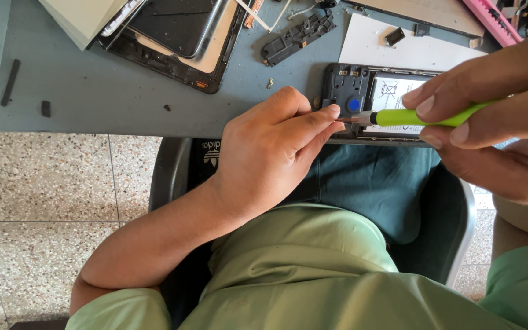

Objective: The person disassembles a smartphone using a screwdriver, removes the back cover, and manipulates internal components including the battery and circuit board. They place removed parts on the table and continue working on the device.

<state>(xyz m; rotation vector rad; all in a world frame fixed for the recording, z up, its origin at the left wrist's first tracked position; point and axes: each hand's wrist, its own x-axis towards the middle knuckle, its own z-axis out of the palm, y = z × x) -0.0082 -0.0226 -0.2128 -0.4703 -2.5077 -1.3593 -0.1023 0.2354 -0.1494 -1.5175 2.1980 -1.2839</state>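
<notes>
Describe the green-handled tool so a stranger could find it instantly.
Start at the grey table and find the opened phone at its near edge. Across it lies the screwdriver, pinched in the right hand, its tip meeting the left hand fingertips. It is the only lime-green thing on the table.

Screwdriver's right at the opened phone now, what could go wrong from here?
The green screwdriver tip sits against the left hand's fingertips; a slip could jab them. The opened phone lies at the table edge and could slide off. The tiny loose screw might roll away.
</notes>
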